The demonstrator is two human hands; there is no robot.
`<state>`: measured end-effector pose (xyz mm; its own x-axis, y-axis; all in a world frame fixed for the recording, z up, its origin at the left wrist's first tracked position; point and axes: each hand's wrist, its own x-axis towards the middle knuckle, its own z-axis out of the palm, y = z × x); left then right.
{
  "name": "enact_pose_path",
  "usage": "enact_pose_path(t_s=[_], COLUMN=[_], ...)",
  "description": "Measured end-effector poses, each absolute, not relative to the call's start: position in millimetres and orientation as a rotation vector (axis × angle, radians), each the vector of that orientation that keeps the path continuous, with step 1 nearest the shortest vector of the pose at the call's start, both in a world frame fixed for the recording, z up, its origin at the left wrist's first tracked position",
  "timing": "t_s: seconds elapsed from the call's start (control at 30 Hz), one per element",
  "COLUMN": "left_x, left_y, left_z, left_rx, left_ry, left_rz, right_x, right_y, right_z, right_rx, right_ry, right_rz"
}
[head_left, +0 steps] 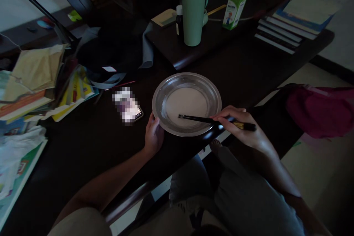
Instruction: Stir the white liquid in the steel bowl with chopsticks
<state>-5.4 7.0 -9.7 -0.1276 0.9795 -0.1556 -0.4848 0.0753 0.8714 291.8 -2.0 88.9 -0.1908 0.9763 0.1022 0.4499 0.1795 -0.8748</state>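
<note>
A shiny metal bowl [215, 97] stands near the front edge of the dark table, with a pale, milky liquid [188, 100] in its bottom. My left hand [154, 132] grips the bowl's rim at the lower left, thumb on top and fingers beneath. Black chopsticks [197, 118] with gold-patterned ends are held in my right hand [239, 127], at the bowl's right side. Their tips lie close together at the liquid's near edge; whether they touch the bottom is hidden.
Left of the bowl lies a lit phone [125, 105]. Books and papers [38, 77] crowd the left side. Behind stand a green tumbler [195, 7], a dark bottle [179, 24] and a green-white carton [234, 11]. Stacked books [293, 25] and a magenta bag [318, 108] are at right.
</note>
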Motion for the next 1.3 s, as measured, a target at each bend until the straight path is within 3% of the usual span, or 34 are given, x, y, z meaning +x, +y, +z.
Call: enact_pose_path(t_s=[0.23, 0.47, 0.7, 0.87, 1.1, 1.3], left_x=[-6, -8, -7, -5, -7, -8], left_y=[7, 7, 7, 6, 7, 7], left_z=[-12, -11, -11, -9, -9, -9], left_rx=[0.675, 0.739, 0.746, 0.732, 0.706, 0.696], left_ry=[1.042, 1.011, 1.006, 1.007, 1.024, 0.989], left_rz=[1.432, 1.426, 1.427, 1.426, 1.428, 1.442], right_x=[278, 304, 320, 303, 275, 296], right_y=[19, 6, -12, -6, 17, 13], right_z=[64, 75, 103, 90, 64, 70], right_rx=[-1.404, -1.506, -1.438, -1.367, -1.403, -1.486], right_ry=[-1.668, -1.648, -1.789, -1.782, -1.723, -1.626], right_rz=[0.770, 0.623, 0.796, 0.895, 0.751, 0.599])
